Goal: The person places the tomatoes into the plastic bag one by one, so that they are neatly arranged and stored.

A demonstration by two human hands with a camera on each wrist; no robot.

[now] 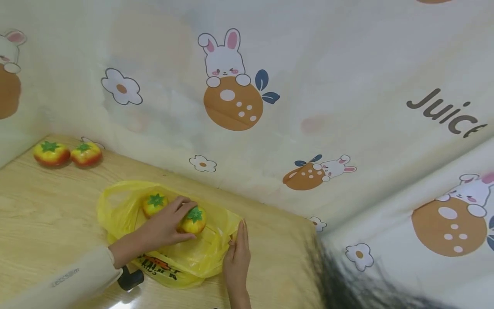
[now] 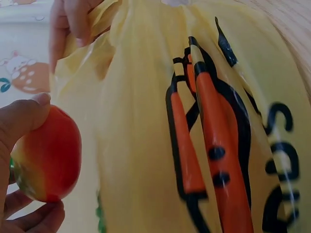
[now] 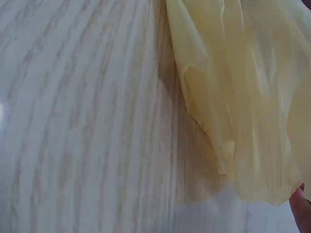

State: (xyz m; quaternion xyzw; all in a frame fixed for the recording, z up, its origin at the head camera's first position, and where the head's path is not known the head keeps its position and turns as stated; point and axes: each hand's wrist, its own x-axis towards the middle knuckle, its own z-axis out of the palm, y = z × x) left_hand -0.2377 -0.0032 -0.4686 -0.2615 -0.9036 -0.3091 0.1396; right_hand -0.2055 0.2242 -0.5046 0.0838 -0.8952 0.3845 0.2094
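Note:
My left hand (image 1: pixel 166 225) grips a yellow-and-red tomato (image 1: pixel 194 221) with a green star-shaped top, above the yellow plastic bag (image 1: pixel 216 262). In the left wrist view, thumb and fingers curl round the same tomato (image 2: pixel 60 155), whose red side shows. Another tomato (image 1: pixel 153 205) sits within the bag's outline, partly behind the left hand. At the bag's right edge, my right hand (image 1: pixel 237 257) pinches the plastic. A fingertip of it shows against the bag (image 3: pixel 252 145) in the right wrist view.
Two more tomatoes (image 1: pixel 52 153) stand side by side at the table's far left corner. A printed cloth (image 1: pixel 162 120) with rabbits and flowers hangs behind the wooden table (image 1: pixel 50 206). Dark hair (image 1: pixel 335 274) blurs the lower right.

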